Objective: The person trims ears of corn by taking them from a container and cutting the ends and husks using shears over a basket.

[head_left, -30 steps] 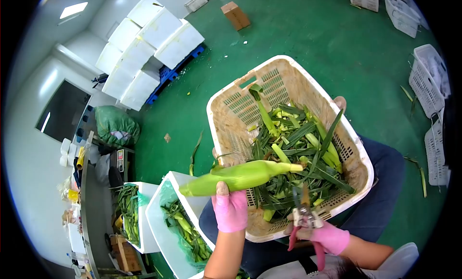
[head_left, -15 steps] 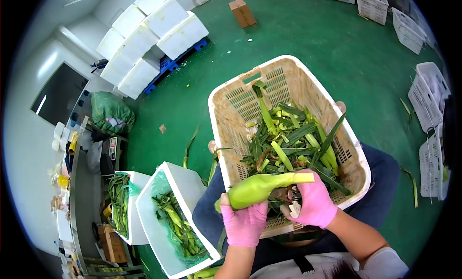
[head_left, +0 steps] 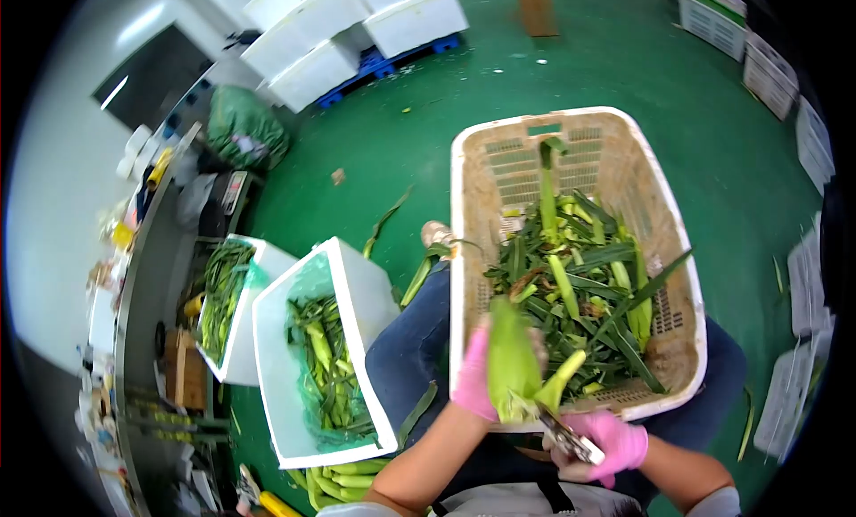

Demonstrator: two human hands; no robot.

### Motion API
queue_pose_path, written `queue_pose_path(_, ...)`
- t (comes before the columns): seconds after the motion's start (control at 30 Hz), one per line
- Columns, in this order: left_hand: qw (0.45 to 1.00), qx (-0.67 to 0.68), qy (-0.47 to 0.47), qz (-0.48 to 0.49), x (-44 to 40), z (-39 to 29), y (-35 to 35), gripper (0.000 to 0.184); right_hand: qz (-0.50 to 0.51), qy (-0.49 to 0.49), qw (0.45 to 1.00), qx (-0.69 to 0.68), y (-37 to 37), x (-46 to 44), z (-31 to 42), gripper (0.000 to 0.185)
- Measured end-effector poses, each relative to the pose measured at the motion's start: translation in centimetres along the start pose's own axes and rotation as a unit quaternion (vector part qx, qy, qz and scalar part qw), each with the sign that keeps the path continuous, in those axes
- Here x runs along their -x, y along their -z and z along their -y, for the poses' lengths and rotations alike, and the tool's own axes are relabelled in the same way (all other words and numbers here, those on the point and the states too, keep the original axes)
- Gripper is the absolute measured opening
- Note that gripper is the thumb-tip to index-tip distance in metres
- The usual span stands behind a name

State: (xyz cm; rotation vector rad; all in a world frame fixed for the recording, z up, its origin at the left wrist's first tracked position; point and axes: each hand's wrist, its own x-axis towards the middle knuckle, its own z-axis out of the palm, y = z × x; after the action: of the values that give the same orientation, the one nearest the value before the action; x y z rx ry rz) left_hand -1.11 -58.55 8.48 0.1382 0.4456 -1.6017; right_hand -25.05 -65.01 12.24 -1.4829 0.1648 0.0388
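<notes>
My left hand, in a pink glove, is closed around a green ear of corn held over the near edge of the crate. In my right hand, also pink-gloved, are pruning shears, their blades at the ear's lower end beside a pale green stalk piece. Whether the blades touch the stalk is blurred. Beneath and beyond the hands, a dirty white plastic crate holds cut leaves and stalks.
Two white foam boxes with corn stand at the left, near more ears on the floor. Further off are a workbench, a green sack, stacked foam boxes, a carton and baskets at the right.
The ear has turned from lying sideways to nearly upright. My right hand has moved down from its stalk end, and the shears show clearly again. The view has shifted, moving the crate rightward.
</notes>
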Motion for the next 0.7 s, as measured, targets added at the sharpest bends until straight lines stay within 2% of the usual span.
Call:
queue_pose_path(0.07,0.988,-0.016,0.059,0.140,-0.6,1.9,-0.4,0.058,0.059,0.048,0.993,-0.086,-0.7,-0.5,1.1,0.033)
queue_pose_path(0.1,0.968,-0.026,0.059,0.243,-1.3,1.9,0.7,0.058,0.046,0.125,0.976,-0.174,-0.9,-0.8,0.1,0.034)
queue_pose_path(0.13,0.986,-0.005,-0.015,0.163,-0.1,2.3,0.4,0.060,0.049,0.137,0.947,-0.287,-0.8,-1.1,-0.6,0.044)
queue_pose_path(0.2,0.983,-0.001,-0.071,0.167,1.0,2.3,-0.1,0.062,0.066,0.162,0.846,-0.504,-0.5,-1.9,-1.7,0.064)
queue_pose_path(0.23,0.975,0.040,-0.045,0.213,1.6,2.3,-0.6,0.063,-0.026,0.154,0.873,-0.462,-0.1,-2.1,-1.6,0.070)
queue_pose_path(0.27,0.980,-0.038,-0.040,0.190,2.3,1.9,-1.2,0.063,-0.073,0.161,0.876,-0.448,0.5,-2.4,-1.2,0.074)
queue_pose_path(0.3,0.991,-0.014,-0.011,0.134,2.2,0.7,0.7,0.063,-0.121,0.164,0.879,-0.432,1.1,-2.7,-0.6,0.077)
queue_pose_path(0.33,0.997,0.012,0.019,0.078,2.4,-0.2,1.9,0.064,-0.125,0.180,0.866,-0.449,2.1,-3.6,1.0,0.078)
queue_pose_path(0.37,0.990,0.019,0.041,0.136,2.7,-0.2,3.2,0.067,-0.104,0.155,0.871,-0.454,3.4,-3.9,1.3,0.081)
queue_pose_path(0.4,0.986,0.032,0.042,0.161,3.2,0.2,3.5,0.066,-0.122,0.128,0.905,-0.386,3.9,-4.3,1.9,0.082)
queue_pose_path(0.47,0.975,0.054,0.048,0.208,3.4,1.3,4.5,0.063,-0.119,0.092,0.935,-0.321,3.3,-5.0,1.0,0.081)
queue_pose_path(0.5,0.981,0.141,0.055,0.123,3.6,1.2,5.4,0.063,-0.048,0.091,0.936,-0.336,3.0,-6.0,0.3,0.079)
queue_pose_path(0.6,0.996,-0.058,-0.051,0.050,4.8,0.5,5.8,0.060,-0.196,0.140,0.874,-0.423,2.4,-7.2,2.3,0.076)
queue_pose_path(0.63,0.993,-0.085,-0.067,0.051,5.7,0.1,5.5,0.061,-0.210,0.171,0.863,-0.427,2.9,-8.0,2.7,0.071)
queue_pose_path(0.67,0.987,-0.121,-0.102,0.006,6.8,-0.5,6.3,0.062,-0.188,0.184,0.858,-0.440,4.0,-8.7,3.4,0.065)
queue_pose_path(0.7,0.976,-0.162,-0.146,0.027,8.1,-0.8,5.7,0.064,-0.268,0.161,0.831,-0.461,4.6,-9.0,3.4,0.063)
